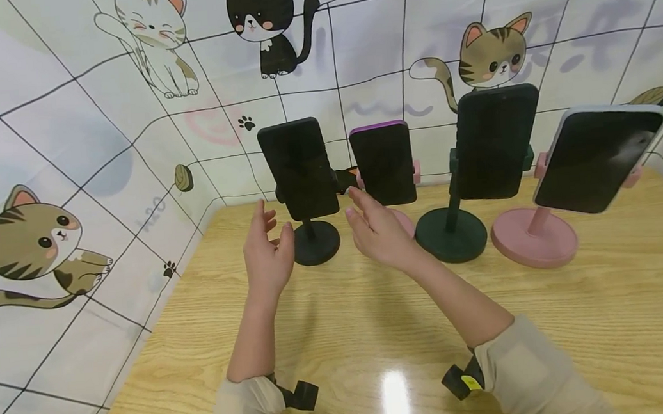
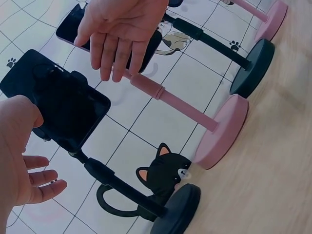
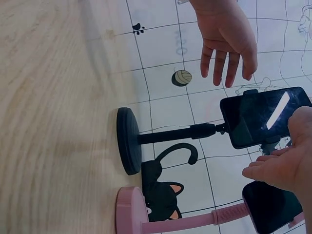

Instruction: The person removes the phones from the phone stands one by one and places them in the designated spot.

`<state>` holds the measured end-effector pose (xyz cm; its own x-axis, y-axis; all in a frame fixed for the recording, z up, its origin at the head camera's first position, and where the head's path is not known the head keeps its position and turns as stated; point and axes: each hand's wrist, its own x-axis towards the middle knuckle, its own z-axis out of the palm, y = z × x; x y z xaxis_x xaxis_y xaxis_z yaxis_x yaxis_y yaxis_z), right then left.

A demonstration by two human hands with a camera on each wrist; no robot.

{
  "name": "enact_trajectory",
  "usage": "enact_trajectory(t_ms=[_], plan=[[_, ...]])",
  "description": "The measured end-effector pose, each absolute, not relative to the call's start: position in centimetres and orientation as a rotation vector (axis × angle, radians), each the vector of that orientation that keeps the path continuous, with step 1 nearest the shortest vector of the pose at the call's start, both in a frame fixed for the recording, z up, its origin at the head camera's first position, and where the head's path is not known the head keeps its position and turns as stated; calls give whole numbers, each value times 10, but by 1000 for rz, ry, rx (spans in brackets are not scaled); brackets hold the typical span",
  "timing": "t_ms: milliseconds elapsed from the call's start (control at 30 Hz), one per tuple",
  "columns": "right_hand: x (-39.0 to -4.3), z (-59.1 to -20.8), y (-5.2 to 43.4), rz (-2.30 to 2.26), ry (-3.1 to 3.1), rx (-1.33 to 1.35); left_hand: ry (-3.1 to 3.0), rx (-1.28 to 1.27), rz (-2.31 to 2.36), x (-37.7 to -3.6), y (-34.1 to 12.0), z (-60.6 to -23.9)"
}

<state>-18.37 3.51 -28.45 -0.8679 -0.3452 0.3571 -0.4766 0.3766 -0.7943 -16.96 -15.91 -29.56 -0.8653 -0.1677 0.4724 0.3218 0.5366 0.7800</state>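
Four phones stand on four stands along the back of the wooden surface (image 1: 633,314), across the middle of the head view. From left to right: a black phone (image 1: 298,168) on a black stand (image 1: 315,241), a purple-edged phone (image 1: 383,162) on a pink stand (image 1: 406,222) mostly hidden behind the right hand, a dark phone (image 1: 494,142) on a dark green stand (image 1: 450,234), and a pale-cased phone (image 1: 596,157) on a second pink stand (image 1: 534,238). That makes two pink stands, one black, one dark green.

Both hands flank the black phone just left of centre. The left hand (image 1: 267,253) has its fingers (image 2: 41,184) spread and relaxed, holding nothing; the right hand (image 1: 376,229) is likewise spread with straight fingers (image 3: 267,169), gripping nothing. Neither appears to touch the phone.

The risk, as I judge it, lies in the tall thin stems: a push on the phone's edge could tip the black stand backward against the cat-patterned wall (image 1: 71,122). The right hand sits close in front of the purple-edged phone, so a careless sideways sweep could knock that neighbour over as well. A one-sided grip might also twist the phone out of its clamp.
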Motion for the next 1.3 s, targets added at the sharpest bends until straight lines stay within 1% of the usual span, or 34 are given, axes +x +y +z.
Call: enact_trajectory(t_ms=[300, 533, 667, 833, 967, 1300], plan=[[-193, -274, 25, 1550, -2570, 712, -2297, -169, -1323, -184, -167, -278], [-198, -275, 22, 1662, -2584, 651, -2367, -176, -1326, -189, -167, -268], [-199, -276, 18, 1735, -2559, 600, -2402, -154, -1395, -194, -166, -268], [-201, -274, 13, 1765, -2514, 596, -2376, -130, -1630, -202, -168, -269], [-202, -273, 9, 1793, -2479, 600, -2320, -186, -1781, -207, -169, -271], [-206, -271, 2, 1888, -2400, 556, -2325, -307, -1875, -213, -169, -277]])
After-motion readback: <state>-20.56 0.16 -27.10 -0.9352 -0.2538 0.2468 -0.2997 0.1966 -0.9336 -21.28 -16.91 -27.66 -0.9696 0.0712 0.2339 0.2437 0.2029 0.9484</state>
